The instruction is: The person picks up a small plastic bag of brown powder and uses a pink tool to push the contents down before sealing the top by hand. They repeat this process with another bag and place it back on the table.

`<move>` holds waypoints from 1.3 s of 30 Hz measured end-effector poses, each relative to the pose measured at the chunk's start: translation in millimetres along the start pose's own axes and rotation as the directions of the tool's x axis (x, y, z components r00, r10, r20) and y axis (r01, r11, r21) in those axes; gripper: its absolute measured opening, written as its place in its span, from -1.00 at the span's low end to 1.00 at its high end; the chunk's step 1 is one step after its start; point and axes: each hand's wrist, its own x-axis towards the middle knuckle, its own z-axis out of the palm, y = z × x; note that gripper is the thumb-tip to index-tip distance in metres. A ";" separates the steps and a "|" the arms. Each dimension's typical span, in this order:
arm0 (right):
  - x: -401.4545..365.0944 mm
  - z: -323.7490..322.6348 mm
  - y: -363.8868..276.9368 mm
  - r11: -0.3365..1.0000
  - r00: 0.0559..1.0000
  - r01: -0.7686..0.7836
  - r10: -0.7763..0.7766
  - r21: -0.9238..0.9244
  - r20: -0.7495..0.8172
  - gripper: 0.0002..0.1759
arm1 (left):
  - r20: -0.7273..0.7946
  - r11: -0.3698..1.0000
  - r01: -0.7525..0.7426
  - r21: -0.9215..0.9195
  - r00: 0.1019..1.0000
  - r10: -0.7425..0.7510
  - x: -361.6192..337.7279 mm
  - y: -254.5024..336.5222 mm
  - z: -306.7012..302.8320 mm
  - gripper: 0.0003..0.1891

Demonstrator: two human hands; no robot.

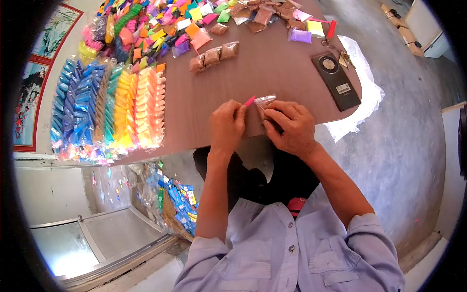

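My left hand (227, 125) is closed in a pinch, with a small pink stick (250, 100) poking out between thumb and fingertips. Just to its right, my right hand (293, 125) grips a small clear plastic packet (265, 100) with brown stuff inside. The packet's top end points away from me, and the pink stick's tip comes right up to it. Both hands are over the near edge of the brown table (194, 112). Farther back lies a short row of brown packets (212, 56).
Bundled strips of colourful packets (124, 107) cover the table's left end. A pile of loose colourful packets (160, 29) and more brown ones (262, 14) lie at the back. To the right are a black phone (335, 82), keys (345, 58) and a white plastic sheet (365, 87).
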 end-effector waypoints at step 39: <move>0.1 1.6 -3.5 0.998 0.998 -0.059 0.060 -0.012 0.038 -0.70 | 0.003 0.985 0.106 -0.136 0.994 -0.107 -17.7 23.6 3.5 -0.85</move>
